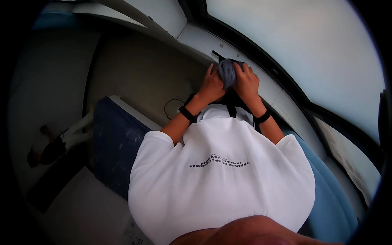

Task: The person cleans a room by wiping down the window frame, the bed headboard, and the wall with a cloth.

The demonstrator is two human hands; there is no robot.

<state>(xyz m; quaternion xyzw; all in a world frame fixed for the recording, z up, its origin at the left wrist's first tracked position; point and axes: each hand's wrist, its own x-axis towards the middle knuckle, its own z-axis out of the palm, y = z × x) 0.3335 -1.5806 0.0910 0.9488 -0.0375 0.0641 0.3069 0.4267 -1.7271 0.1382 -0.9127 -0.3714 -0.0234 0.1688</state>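
A bundled grey-blue cloth is between my two hands, near the light ledge under the window. My left hand is at its left side, with one finger raised and the others bent toward the cloth. My right hand grips the cloth from the right, its fingers curled over the top. Something dark with a thin black stick-like end shows just behind the cloth; what it is I cannot make out. Black bands are on both wrists.
A window with a black frame runs along the right. A dark blue seat stands at the left, and a lighter blue seat is at the right. A thin dark cable loops left of my left wrist.
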